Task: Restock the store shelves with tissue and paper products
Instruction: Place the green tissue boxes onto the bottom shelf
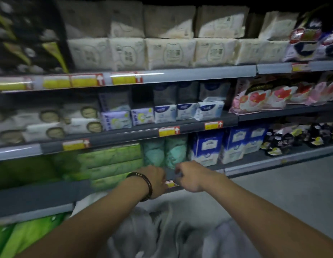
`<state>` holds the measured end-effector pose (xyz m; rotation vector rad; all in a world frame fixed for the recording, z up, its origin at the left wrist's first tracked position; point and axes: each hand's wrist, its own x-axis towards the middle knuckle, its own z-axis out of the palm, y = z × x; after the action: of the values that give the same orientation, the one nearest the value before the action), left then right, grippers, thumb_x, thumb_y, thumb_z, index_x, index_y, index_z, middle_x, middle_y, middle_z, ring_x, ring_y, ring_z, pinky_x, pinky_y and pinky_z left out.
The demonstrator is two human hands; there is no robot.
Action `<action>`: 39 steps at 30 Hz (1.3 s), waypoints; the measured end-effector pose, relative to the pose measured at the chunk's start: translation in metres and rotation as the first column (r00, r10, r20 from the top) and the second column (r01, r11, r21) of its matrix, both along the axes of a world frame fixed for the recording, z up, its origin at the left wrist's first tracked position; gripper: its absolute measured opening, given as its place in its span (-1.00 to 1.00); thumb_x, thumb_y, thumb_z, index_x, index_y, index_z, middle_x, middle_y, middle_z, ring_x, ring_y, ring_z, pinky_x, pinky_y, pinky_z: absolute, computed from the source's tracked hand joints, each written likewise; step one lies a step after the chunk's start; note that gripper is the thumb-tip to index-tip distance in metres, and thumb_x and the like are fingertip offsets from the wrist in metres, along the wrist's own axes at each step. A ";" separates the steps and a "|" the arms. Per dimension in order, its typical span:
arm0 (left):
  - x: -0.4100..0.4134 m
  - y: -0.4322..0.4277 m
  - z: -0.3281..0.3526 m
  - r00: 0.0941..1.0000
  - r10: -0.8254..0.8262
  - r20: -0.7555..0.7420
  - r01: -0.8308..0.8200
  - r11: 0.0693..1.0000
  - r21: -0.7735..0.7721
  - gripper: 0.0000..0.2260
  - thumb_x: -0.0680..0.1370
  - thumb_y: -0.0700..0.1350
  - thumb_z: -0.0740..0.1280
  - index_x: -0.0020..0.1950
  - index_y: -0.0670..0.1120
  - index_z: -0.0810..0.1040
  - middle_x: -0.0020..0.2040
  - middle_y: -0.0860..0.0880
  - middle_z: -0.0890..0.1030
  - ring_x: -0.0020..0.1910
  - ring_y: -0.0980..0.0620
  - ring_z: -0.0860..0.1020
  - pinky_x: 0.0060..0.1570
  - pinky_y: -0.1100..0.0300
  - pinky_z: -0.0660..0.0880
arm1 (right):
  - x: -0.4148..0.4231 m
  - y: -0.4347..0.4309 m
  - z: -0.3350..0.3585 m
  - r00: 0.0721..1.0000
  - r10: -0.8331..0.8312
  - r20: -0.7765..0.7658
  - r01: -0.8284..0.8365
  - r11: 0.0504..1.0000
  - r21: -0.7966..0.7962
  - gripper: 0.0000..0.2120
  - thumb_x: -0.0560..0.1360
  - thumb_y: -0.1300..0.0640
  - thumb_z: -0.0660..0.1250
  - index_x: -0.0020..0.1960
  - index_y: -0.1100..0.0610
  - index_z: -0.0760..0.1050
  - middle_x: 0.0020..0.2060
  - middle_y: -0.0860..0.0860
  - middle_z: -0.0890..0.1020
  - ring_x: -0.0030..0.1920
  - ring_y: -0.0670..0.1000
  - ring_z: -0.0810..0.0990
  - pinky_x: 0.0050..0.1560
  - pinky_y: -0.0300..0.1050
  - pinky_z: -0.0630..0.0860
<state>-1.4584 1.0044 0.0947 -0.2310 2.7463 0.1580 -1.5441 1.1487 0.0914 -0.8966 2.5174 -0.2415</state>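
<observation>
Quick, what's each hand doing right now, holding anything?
Left hand: at the shelf edge, fingers hidden; cannot tell.
Right hand: fingers curled in front of the teal packs; whether it holds anything cannot be told.

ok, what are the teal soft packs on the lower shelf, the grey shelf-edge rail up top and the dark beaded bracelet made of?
Teal soft packs: thin plastic film over paper, probably; surface puckers and sags. Grey shelf-edge rail: glossy plastic or coated metal, shows a bright light streak; cannot tell which. Dark beaded bracelet: small round beads, dull brown-black, maybe wood or stone; too blurred.
</observation>
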 end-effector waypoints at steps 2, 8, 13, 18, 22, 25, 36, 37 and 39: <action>0.024 -0.023 0.004 0.997 0.074 -0.003 -0.074 0.997 -0.019 -0.67 0.65 0.08 0.26 0.30 -0.07 0.61 0.32 -0.15 0.63 0.28 -0.18 0.60 0.18 0.05 0.53 | 0.012 -0.027 -0.005 0.996 0.089 -0.022 -0.089 0.996 0.015 -0.65 0.60 -0.02 0.35 0.31 0.12 0.62 0.24 0.18 0.68 0.22 0.22 0.65 0.20 0.02 0.62; 0.102 -0.095 0.014 0.949 0.314 -0.005 -0.314 0.948 -0.040 -0.69 0.64 0.14 0.31 0.27 0.01 0.63 0.35 -0.10 0.62 0.31 -0.15 0.58 0.25 0.08 0.52 | 0.058 -0.111 -0.009 0.951 0.308 -0.015 -0.308 0.951 -0.008 -0.64 0.63 -0.08 0.35 0.32 0.11 0.63 0.24 0.14 0.68 0.24 0.20 0.63 0.25 0.01 0.59; 0.172 -0.144 0.008 0.865 0.498 0.053 -0.496 0.867 -0.048 -0.63 0.65 0.17 0.26 0.32 0.00 0.63 0.38 -0.10 0.61 0.34 -0.14 0.56 0.28 0.09 0.50 | 0.103 -0.175 -0.023 0.885 0.464 0.038 -0.464 0.886 -0.007 -0.67 0.63 -0.07 0.37 0.22 0.15 0.67 0.16 0.14 0.71 0.13 0.18 0.66 0.18 0.07 0.62; 0.263 -0.192 -0.022 0.743 0.655 0.135 -0.654 0.754 -0.062 -0.62 0.67 0.15 0.25 0.31 -0.06 0.64 0.36 -0.14 0.61 0.35 -0.16 0.56 0.31 0.09 0.49 | 0.153 -0.227 -0.048 0.819 0.561 0.120 -0.565 0.825 0.008 -0.68 0.64 -0.08 0.37 0.25 0.11 0.67 0.23 0.07 0.67 0.15 0.12 0.64 0.17 0.00 0.59; 0.337 -0.246 -0.070 0.596 0.764 0.246 -0.782 0.623 -0.041 -0.58 0.69 0.18 0.21 0.35 -0.04 0.64 0.41 -0.11 0.58 0.39 -0.13 0.53 0.32 0.12 0.46 | 0.180 -0.280 -0.082 0.805 0.537 0.251 -0.571 0.817 0.080 -0.66 0.65 -0.15 0.35 0.26 0.08 0.62 0.08 0.03 0.66 0.03 0.11 0.65 0.03 0.02 0.63; 0.383 -0.289 -0.119 0.463 0.827 0.319 -0.874 0.485 0.011 -0.56 0.69 0.17 0.22 0.39 -0.09 0.62 0.40 -0.10 0.59 0.37 -0.14 0.55 0.34 0.06 0.49 | 0.200 -0.323 -0.111 0.845 0.401 0.354 -0.460 0.882 0.099 -0.68 0.65 -0.08 0.35 0.18 0.17 0.59 0.02 0.16 0.67 -0.16 0.13 0.61 -0.17 -0.02 0.57; 0.422 -0.400 -0.313 0.046 0.896 0.442 -0.957 -0.087 0.278 -0.53 0.67 0.08 0.34 0.54 -0.05 0.42 0.52 -0.18 0.42 0.41 -0.22 0.49 0.36 -0.01 0.48 | 0.274 -0.437 -0.312 0.840 0.072 0.537 -0.153 0.982 0.109 -0.88 0.54 0.06 0.41 -0.05 0.09 0.67 -0.05 0.13 0.73 -0.03 0.23 0.72 -0.01 0.19 0.74; 0.421 -0.408 -0.328 0.029 0.910 0.413 -0.951 -0.102 0.291 -0.50 0.66 0.12 0.33 0.56 -0.03 0.38 0.49 -0.19 0.45 0.38 -0.24 0.51 0.31 -0.02 0.51 | 0.278 -0.444 -0.331 0.828 0.002 0.561 -0.099 0.985 0.142 -0.88 0.52 0.05 0.42 -0.12 0.10 0.64 -0.09 0.13 0.72 -0.08 0.23 0.71 -0.02 0.23 0.74; 0.419 -0.423 -0.354 -0.012 0.935 0.355 -0.935 -0.137 0.329 -0.44 0.66 0.17 0.30 0.61 0.00 0.30 0.46 -0.22 0.49 0.35 -0.26 0.52 0.26 -0.06 0.53 | 0.282 -0.456 -0.371 0.788 -0.122 0.604 -0.016 0.976 0.217 -0.78 0.41 -0.03 0.46 -0.11 0.12 0.60 -0.18 0.14 0.66 -0.15 0.21 0.67 -0.04 0.29 0.74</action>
<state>-1.0394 0.5818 -0.2594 -2.0682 1.6781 1.2255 -1.2624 0.6932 -0.2796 -0.5404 1.9071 -0.2321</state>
